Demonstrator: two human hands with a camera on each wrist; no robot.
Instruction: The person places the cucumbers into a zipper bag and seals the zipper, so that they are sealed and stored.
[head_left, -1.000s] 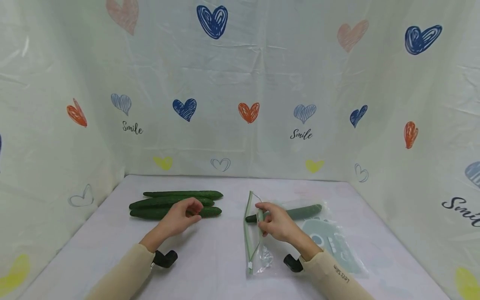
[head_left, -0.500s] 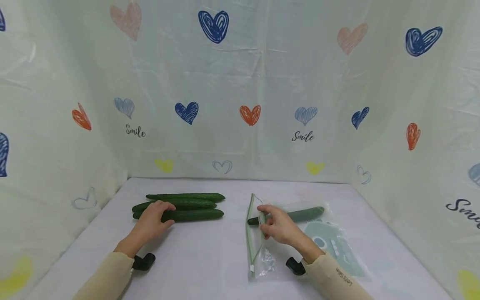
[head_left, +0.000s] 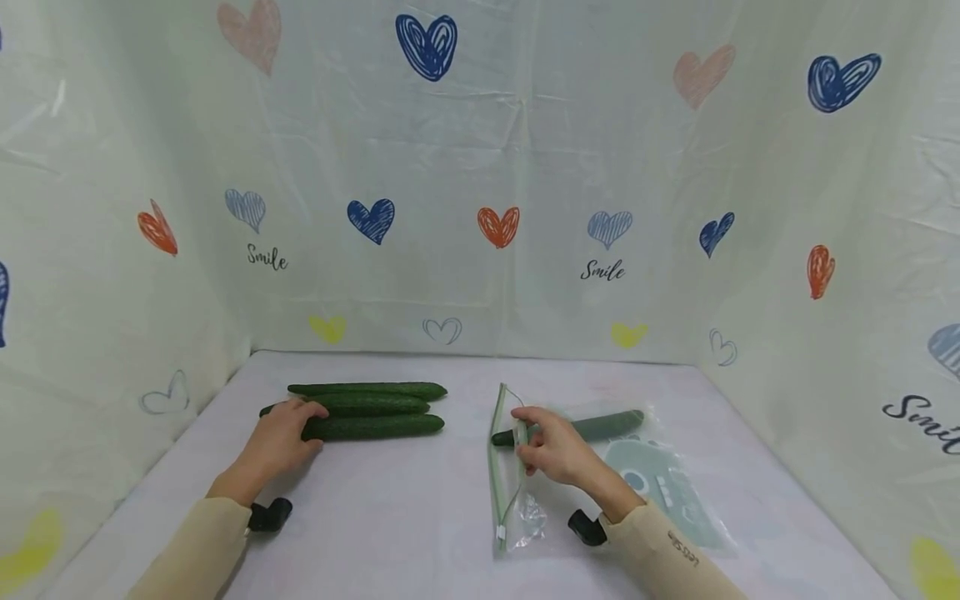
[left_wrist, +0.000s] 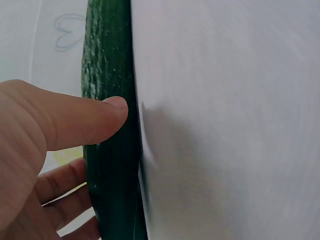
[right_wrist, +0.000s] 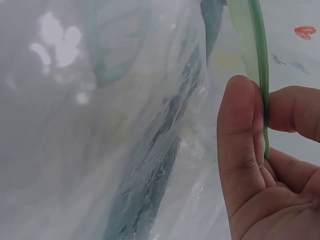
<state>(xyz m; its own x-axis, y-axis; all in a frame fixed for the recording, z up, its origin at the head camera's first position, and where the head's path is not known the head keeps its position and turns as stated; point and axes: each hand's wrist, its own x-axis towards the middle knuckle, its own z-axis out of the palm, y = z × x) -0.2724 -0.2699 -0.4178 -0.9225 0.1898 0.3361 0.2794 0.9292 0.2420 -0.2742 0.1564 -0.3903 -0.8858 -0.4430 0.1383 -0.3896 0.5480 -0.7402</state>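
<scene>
Three whole dark green cucumbers lie side by side at the left of the table in the head view. My left hand [head_left: 270,446] grips the left end of the nearest cucumber [head_left: 375,427]. In the left wrist view, the thumb [left_wrist: 90,120] lies across that cucumber [left_wrist: 110,60], with the other fingers on its far side. At the right, my right hand [head_left: 558,450] pinches the green-edged mouth of a clear zip bag [head_left: 667,492]. The right wrist view shows thumb and fingers on its green strip [right_wrist: 261,55]. Another cucumber [head_left: 607,426] is mostly inside the bag, its tip near the parted mouth.
The middle cucumber [head_left: 375,405] and the farthest cucumber [head_left: 375,388] rest just behind the gripped one. A white slider [head_left: 500,532] sits at the near end of the bag's mouth. Heart-printed curtains [head_left: 495,125] enclose the back and sides of the white table [head_left: 405,517].
My left hand has moved left along the cucumbers and come down onto the left end of the nearest one. The right hand keeps its pinch on the bag's mouth.
</scene>
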